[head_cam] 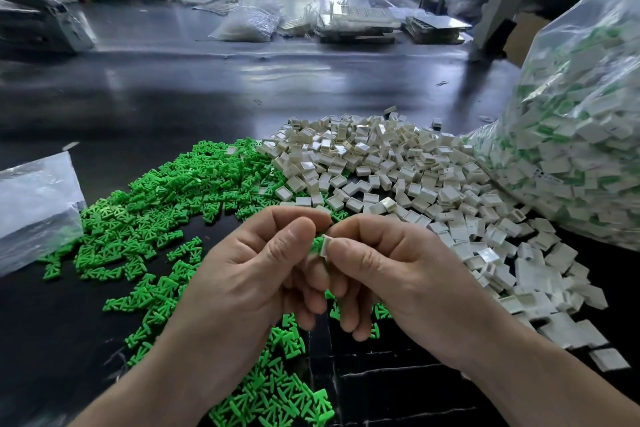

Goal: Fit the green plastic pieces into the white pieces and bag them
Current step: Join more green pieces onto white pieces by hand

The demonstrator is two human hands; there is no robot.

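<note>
Head view: what are the two hands doing over the table point(180, 97)?

The left hand point(249, 274) pinches a green piece point(316, 244) between thumb and forefinger, most of it hidden. The right hand point(391, 274) pinches a white piece point(325, 246) the same way. The other fingers are curled under.

Why held so close?

The two pieces meet tip to tip, so I'd say the green one is being pushed in.

And the heaps?

The green pile point(166, 204) lies by the left hand and the white pile point(398, 163) by the right, each probably kept on the side of the hand that picks from it.

Where do the finished ones go?

Likely into the big clear bag point(581, 149) on the right, already packed with white-and-green pieces. A smaller bag point(34, 204) lies flat on the left.
</note>
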